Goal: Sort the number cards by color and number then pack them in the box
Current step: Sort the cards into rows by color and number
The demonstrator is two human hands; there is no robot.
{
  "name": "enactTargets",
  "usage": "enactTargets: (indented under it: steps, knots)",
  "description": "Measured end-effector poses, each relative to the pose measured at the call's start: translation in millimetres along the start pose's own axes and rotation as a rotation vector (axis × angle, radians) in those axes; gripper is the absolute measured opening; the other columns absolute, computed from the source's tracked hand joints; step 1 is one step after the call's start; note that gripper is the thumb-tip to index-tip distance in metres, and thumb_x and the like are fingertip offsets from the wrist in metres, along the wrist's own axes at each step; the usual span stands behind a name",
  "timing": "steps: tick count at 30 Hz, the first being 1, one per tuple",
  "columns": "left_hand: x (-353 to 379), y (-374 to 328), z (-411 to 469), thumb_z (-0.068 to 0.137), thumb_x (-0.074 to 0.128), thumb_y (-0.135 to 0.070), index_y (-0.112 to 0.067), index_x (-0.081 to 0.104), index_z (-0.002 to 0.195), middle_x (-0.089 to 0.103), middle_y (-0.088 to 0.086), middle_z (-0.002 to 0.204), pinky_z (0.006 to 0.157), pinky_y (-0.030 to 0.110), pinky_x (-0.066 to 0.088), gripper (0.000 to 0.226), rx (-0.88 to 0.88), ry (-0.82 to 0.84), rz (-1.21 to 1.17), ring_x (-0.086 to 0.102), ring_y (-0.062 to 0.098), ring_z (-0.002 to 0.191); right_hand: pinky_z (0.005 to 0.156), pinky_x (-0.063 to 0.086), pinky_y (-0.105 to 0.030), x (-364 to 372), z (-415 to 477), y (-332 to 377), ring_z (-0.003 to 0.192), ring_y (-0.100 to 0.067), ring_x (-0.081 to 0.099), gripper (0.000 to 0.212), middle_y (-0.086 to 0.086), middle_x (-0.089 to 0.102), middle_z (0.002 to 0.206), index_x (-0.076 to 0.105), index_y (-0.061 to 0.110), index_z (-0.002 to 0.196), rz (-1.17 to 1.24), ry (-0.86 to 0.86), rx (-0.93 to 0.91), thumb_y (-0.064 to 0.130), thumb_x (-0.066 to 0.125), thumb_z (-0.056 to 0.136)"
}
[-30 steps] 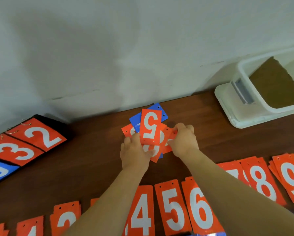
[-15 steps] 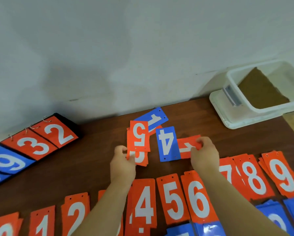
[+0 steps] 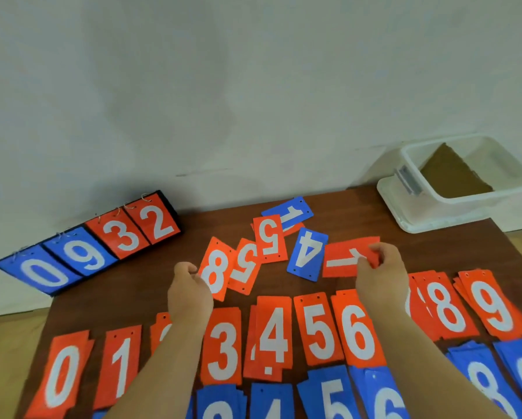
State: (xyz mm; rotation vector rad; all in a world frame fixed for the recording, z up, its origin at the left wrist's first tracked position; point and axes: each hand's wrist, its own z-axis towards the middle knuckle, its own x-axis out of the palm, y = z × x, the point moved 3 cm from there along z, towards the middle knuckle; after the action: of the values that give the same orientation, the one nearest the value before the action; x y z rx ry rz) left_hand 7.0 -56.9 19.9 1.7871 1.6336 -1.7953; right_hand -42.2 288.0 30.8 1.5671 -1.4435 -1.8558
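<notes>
Number cards [image 3: 223, 349] lie in rows on the brown table [image 3: 132, 285], red above blue. Our right hand [image 3: 377, 273] pinches a sideways red 1 card [image 3: 341, 261]. Our left hand [image 3: 190, 294] holds the red 8 card [image 3: 216, 269] by its edge. The white box [image 3: 465, 207] sits far right.

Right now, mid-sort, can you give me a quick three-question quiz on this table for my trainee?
1. True or false: the right grip pinches the orange 1 card.
2. Which card does the left grip hold?
A) orange 8 card
B) blue 9 card
C) orange 3 card
3. Fill in: the white box stands at the far ___ corner of the table.

Key: 1 true; 2 A; 3 right.
</notes>
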Motion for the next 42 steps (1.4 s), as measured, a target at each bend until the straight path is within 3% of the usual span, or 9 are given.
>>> enactTargets:
  steps: [5,9,13,24,27,32,36,39,42]
  knots:
    - [-52,16,-18,0.103,0.05,-0.013,-0.027,0.062,0.114,0.064,-0.003,0.113,0.081,0.032,0.055,0.022,0.137,0.084,-0.188,0.061,0.014,0.103,0.064,0.055,-0.024,2,-39,33,0.096,-0.011,0.067,0.023,0.007,0.065,0.115,0.062,0.029,0.118,0.198,0.324,0.076,0.019,0.067,0.098]
    - [-90,20,-38,0.105,0.05,-0.016,-0.033,0.063,0.113,0.064,-0.012,0.11,0.07,0.019,0.048,0.023,0.235,0.279,-0.102,0.061,0.006,0.098,0.081,0.063,-0.046,6,-79,69,0.091,-0.024,0.077,0.022,-0.002,0.077,0.103,0.069,0.023,0.108,0.285,0.708,0.054,0.006,0.068,0.095]
    - [-112,12,-62,0.106,0.049,-0.016,-0.035,0.063,0.111,0.066,-0.015,0.105,0.07,0.016,0.051,0.024,0.314,0.354,-0.147,0.065,0.006,0.095,0.089,0.061,-0.047,10,-107,87,0.095,-0.022,0.076,0.021,-0.001,0.077,0.106,0.07,0.023,0.107,0.192,0.845,-0.009,0.006,0.067,0.095]
    - [-97,16,-136,0.096,0.056,0.004,-0.039,0.069,0.115,0.074,-0.007,0.113,0.089,0.051,0.059,0.049,0.425,0.73,-0.311,0.072,0.024,0.098,0.087,0.062,-0.045,-18,-132,71,0.101,-0.021,0.074,0.024,0.0,0.072,0.115,0.07,0.025,0.108,0.222,0.83,0.01,0.006,0.067,0.095]
    - [-77,8,-155,0.098,0.049,0.005,-0.034,0.068,0.125,0.077,-0.007,0.109,0.078,0.039,0.062,0.051,0.383,0.806,-0.289,0.074,0.023,0.088,0.08,0.064,-0.04,-37,-123,60,0.094,-0.017,0.075,0.026,0.002,0.074,0.11,0.071,0.027,0.102,0.166,0.805,-0.048,0.003,0.068,0.093]
    - [-26,-14,-186,0.096,0.052,0.003,-0.037,0.073,0.119,0.065,-0.005,0.063,0.047,0.026,0.035,0.051,0.356,0.644,-0.272,0.041,0.011,0.047,0.058,0.057,-0.024,-98,-83,21,0.066,-0.006,0.07,0.033,0.005,0.075,0.095,0.071,0.028,0.097,0.046,0.659,-0.125,-0.003,0.064,0.088]
    - [42,-57,-232,0.095,0.056,0.002,-0.035,0.07,0.123,0.064,-0.021,0.103,0.057,0.015,0.046,0.049,0.425,0.587,-0.234,0.053,-0.002,0.064,0.064,0.059,-0.039,-171,-28,-36,0.07,-0.023,0.07,0.035,0.003,0.075,0.089,0.07,0.03,0.097,-0.047,0.566,-0.102,-0.002,0.059,0.087]
    - [115,-97,-266,0.092,0.057,0.002,-0.033,0.069,0.123,0.067,-0.011,0.114,0.049,0.014,0.042,0.048,0.416,0.548,-0.196,0.055,-0.001,0.057,0.058,0.054,-0.024,-231,23,-80,0.064,-0.015,0.066,0.036,0.001,0.074,0.092,0.069,0.03,0.097,-0.106,0.511,-0.083,-0.002,0.059,0.085]
    - [195,-137,-295,0.088,0.06,-0.001,-0.032,0.068,0.123,0.067,-0.004,0.123,0.06,0.008,0.044,0.047,0.471,0.543,-0.14,0.063,0.006,0.082,0.057,0.049,-0.019,-285,68,-121,0.065,-0.01,0.066,0.034,0.006,0.074,0.088,0.069,0.03,0.093,-0.132,0.45,-0.017,-0.001,0.06,0.083]
